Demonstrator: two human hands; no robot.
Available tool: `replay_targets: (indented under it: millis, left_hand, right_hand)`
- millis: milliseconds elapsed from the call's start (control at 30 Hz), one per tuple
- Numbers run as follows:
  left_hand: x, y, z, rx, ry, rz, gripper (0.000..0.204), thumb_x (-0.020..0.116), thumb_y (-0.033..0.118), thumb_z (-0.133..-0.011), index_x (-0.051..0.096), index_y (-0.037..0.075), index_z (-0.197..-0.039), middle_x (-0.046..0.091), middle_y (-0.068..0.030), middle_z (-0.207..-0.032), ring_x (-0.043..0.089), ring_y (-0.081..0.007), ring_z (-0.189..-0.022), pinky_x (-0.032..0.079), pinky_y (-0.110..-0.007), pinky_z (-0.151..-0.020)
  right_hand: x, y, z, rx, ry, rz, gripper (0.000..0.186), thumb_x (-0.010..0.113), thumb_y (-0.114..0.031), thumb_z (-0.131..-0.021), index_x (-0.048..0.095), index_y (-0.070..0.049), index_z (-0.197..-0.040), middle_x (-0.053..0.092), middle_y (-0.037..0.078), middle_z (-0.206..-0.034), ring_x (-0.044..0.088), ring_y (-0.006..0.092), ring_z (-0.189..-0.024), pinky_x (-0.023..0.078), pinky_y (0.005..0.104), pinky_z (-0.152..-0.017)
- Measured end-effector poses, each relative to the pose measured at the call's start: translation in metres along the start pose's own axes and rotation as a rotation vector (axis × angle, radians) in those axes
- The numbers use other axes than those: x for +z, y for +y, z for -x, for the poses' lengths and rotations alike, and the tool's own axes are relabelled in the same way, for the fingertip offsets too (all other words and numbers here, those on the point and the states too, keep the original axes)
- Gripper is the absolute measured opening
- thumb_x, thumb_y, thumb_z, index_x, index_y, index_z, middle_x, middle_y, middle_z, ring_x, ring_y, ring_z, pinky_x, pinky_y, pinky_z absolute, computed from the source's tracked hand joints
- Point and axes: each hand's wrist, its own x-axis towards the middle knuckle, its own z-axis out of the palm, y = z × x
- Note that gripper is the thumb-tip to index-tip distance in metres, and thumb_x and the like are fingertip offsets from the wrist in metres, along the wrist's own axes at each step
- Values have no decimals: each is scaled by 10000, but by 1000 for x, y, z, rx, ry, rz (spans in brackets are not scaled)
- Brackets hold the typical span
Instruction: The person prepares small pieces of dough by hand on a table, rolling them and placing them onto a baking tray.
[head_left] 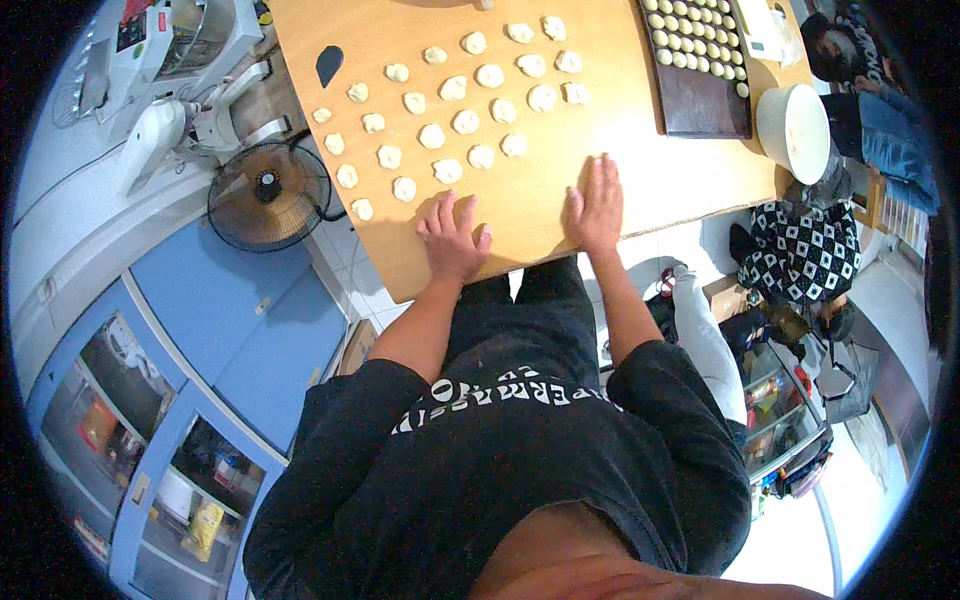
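Note:
My left hand [455,238] rests palm down near the front edge of the wooden table [545,195], its fingers spread and slightly bent. Whatever lies beneath that palm is hidden. Just beyond its fingertips sits a pale dough piece [404,189], one of several small uneven lumps laid out in slanting rows. My right hand [598,210] lies flat on the wood, fingers stretched away from me and thumb apart, with nothing visible in it. Nearest to it is another dough lump [514,145], a short way off to the left.
A dark tray [705,105] of round dough balls lies at the far right, beside a white bucket [793,133]. A dark scraper [329,66] is at the far left. Left of the table stand a fan [268,190] and blue cabinets [215,290]. Other people are at the right.

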Motion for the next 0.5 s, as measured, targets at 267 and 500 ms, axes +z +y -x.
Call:
replay_targets:
  millis: [267, 500]
  left_hand:
    - [-4, 1, -3, 15, 28, -9, 620, 721, 402, -842, 642, 171, -1413, 466, -167, -1549, 395, -406, -1431, 295, -649, -1133]
    - [0, 2, 1, 24, 22, -26, 627, 726, 422, -846, 634, 198, -1425, 469, -157, -1558, 407, -395, -1423, 296, -630, -1117]
  right_hand:
    - [9, -47, -20, -45, -53, 54, 687, 597, -332, -1038, 426, 75, -1564, 416, 287, -1633, 347, 461, -1539, 271, 533, -1278]
    - [-8, 5, -80, 191, 177, 103, 663, 561, -304, -1059, 408, 121, -1544, 380, 325, -1635, 312, 468, -1548, 242, 512, -1298]
